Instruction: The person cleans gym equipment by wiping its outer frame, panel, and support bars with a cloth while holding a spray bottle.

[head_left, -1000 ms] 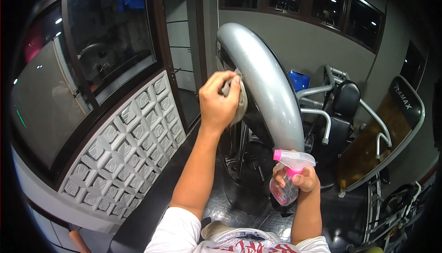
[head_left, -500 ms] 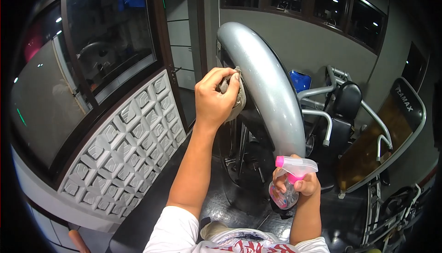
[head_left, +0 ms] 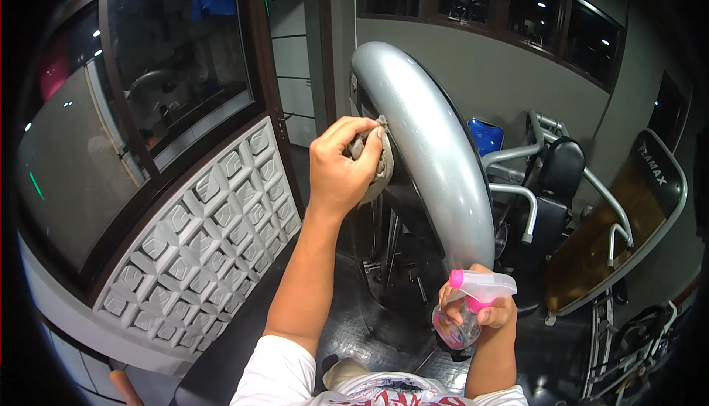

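My left hand (head_left: 342,166) is closed round a grey-brown cloth (head_left: 385,169), pressing it to the inner left edge of a big curved silver panel (head_left: 432,136) on a gym machine. Lower right, my right hand (head_left: 496,310) grips a clear spray bottle (head_left: 458,326) with a pink and white trigger head, its nozzle pointing left, close by the panel's lower end. Part of the cloth hangs below my left fingers, and the palm side of that hand is hidden.
White patterned wall panels (head_left: 210,236) and dark-framed windows stand at the left. To the right are a black padded seat machine (head_left: 560,166) with grey bars, a blue object (head_left: 485,137) and a framed board (head_left: 628,221). Dark flooring (head_left: 354,332) lies below.
The view has shifted slightly, so the machine sits a little lower and further right. The spray bottle and my right hand appear lower. Both hands keep their hold.
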The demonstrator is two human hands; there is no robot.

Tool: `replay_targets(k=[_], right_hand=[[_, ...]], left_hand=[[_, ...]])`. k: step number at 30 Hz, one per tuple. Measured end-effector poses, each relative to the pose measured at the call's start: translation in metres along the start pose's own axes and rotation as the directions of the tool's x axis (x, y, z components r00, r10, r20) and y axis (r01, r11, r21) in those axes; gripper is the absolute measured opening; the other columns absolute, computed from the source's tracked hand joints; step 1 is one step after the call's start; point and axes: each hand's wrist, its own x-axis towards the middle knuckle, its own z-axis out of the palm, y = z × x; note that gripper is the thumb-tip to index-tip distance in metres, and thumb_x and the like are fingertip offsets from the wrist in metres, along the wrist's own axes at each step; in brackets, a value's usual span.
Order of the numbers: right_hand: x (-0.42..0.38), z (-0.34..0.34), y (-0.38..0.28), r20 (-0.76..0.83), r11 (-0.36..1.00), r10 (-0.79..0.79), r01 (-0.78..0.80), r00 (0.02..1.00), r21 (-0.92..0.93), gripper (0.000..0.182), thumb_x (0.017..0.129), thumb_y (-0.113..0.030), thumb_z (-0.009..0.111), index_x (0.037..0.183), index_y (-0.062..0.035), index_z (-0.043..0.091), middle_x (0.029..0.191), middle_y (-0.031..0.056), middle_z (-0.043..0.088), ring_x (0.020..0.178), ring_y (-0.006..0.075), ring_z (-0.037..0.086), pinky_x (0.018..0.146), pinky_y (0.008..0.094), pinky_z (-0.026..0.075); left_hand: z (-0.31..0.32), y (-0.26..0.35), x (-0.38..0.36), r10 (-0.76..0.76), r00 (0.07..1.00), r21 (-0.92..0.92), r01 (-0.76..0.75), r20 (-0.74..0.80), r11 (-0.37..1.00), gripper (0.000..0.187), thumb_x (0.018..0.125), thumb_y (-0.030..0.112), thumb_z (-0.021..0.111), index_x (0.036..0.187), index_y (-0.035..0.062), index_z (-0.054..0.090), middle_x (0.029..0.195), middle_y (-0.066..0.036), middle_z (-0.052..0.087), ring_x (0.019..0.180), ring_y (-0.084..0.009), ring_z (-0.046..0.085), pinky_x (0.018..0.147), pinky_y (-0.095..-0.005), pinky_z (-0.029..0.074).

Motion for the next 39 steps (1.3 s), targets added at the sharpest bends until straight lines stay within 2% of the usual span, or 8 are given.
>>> replay_targets(k=[8, 11, 13, 18, 23, 29, 33, 39], right_hand=[[0.006, 0.011, -0.007, -0.057, 0.999, 0.019, -0.021, 0.998, -0.048, 0.053, 0.086, -0.029, 0.081, 0.109, 0.0117, 0.056, 0.077, 0.0197, 0.064, 0.068, 0.0259, 0.063, 0.058, 0.0391, 0.053], [0.022, 0.028, -0.01, -0.035, 0.972, -0.136, 0.126, 0.99, -0.2, 0.056, 0.086, -0.039, 0.082, 0.097, 0.0118, 0.061, 0.071, 0.0186, 0.063, 0.066, 0.0282, 0.063, 0.057, 0.0378, 0.052], [0.038, 0.033, -0.013, 0.006, 0.92, -0.183, 0.173, 0.983, -0.352, 0.065, 0.088, -0.055, 0.075, 0.109, 0.0019, 0.052, 0.064, 0.0125, 0.063, 0.058, 0.0269, 0.065, 0.071, 0.0438, 0.05], [0.101, 0.043, -0.024, 0.149, 0.867, -0.212, 0.257, 0.966, -0.427, 0.071, 0.094, -0.07, 0.055, 0.107, 0.0001, 0.055, 0.059, 0.0016, 0.057, 0.053, 0.0219, 0.062, 0.067, 0.0391, 0.048], [0.127, 0.052, -0.014, 0.052, 0.862, -0.333, 0.326, 0.941, -0.388, 0.071, 0.098, -0.068, 0.048, 0.121, -0.0017, 0.054, 0.059, -0.0008, 0.055, 0.054, 0.0183, 0.061, 0.071, 0.0375, 0.047], [0.142, 0.067, -0.014, 0.034, 0.796, -0.377, 0.342, 0.926, -0.498, 0.068, 0.098, -0.067, 0.05, 0.121, -0.0033, 0.053, 0.06, -0.0005, 0.055, 0.051, 0.017, 0.06, 0.067, 0.0359, 0.046], [0.149, 0.068, -0.012, -0.009, 0.769, -0.401, 0.332, 0.916, -0.546, 0.067, 0.099, -0.064, 0.052, 0.119, -0.001, 0.052, 0.058, 0.0003, 0.055, 0.051, 0.0172, 0.058, 0.067, 0.0356, 0.046], [0.156, 0.058, -0.002, -0.008, 0.758, -0.438, 0.364, 0.899, -0.542, 0.066, 0.101, -0.061, 0.05, 0.123, 0.0006, 0.05, 0.059, 0.0006, 0.056, 0.053, 0.017, 0.059, 0.07, 0.0366, 0.046]], left_hand=[[0.002, 0.01, -0.029, 0.007, 0.999, -0.106, -0.003, 0.038, 0.994, 0.008, 0.086, -0.001, 0.073, 0.092, -0.0043, 0.07, 0.088, -0.012, 0.071, 0.08, -0.0184, 0.069, 0.076, -0.0286, 0.053], [0.001, 0.0, -0.014, 0.066, 0.998, -0.066, -0.066, -0.006, 0.996, 0.008, 0.086, -0.001, 0.073, 0.092, -0.0049, 0.07, 0.086, -0.012, 0.071, 0.078, -0.0188, 0.069, 0.074, -0.029, 0.053], [0.003, -0.014, 0.001, 0.057, 0.997, -0.043, -0.059, -0.052, 0.997, 0.007, 0.087, 0.0, 0.071, 0.092, -0.0054, 0.07, 0.087, -0.012, 0.072, 0.078, -0.0184, 0.069, 0.074, -0.0289, 0.053], [-0.003, -0.029, 0.011, -0.041, 0.999, -0.093, 0.04, 0.0, 0.995, 0.008, 0.088, 0.003, 0.07, 0.092, -0.0037, 0.07, 0.087, -0.011, 0.072, 0.08, -0.0178, 0.07, 0.075, -0.0284, 0.053], [-0.01, -0.015, -0.019, 0.068, 0.992, -0.256, -0.038, 0.11, 0.966, 0.007, 0.085, -0.001, 0.072, 0.089, -0.0039, 0.069, 0.085, -0.013, 0.071, 0.078, -0.0235, 0.071, 0.072, -0.0332, 0.057], [-0.013, -0.038, 0.011, 0.143, 0.987, -0.133, -0.132, 0.072, 0.982, 0.008, 0.083, 0.0, 0.073, 0.09, -0.0043, 0.069, 0.086, -0.015, 0.072, 0.077, -0.0255, 0.072, 0.071, -0.0345, 0.057], [-0.013, -0.082, 0.049, -0.096, 0.993, -0.131, 0.103, 0.065, 0.986, 0.011, 0.088, 0.004, 0.071, 0.096, -0.0039, 0.072, 0.091, -0.013, 0.074, 0.083, -0.0227, 0.072, 0.078, -0.0328, 0.055], [-0.015, -0.082, 0.026, -0.067, 0.992, -0.246, 0.092, 0.108, 0.965, 0.013, 0.088, 0.006, 0.073, 0.095, -0.0045, 0.072, 0.092, -0.014, 0.073, 0.086, -0.0216, 0.072, 0.08, -0.0324, 0.055]])
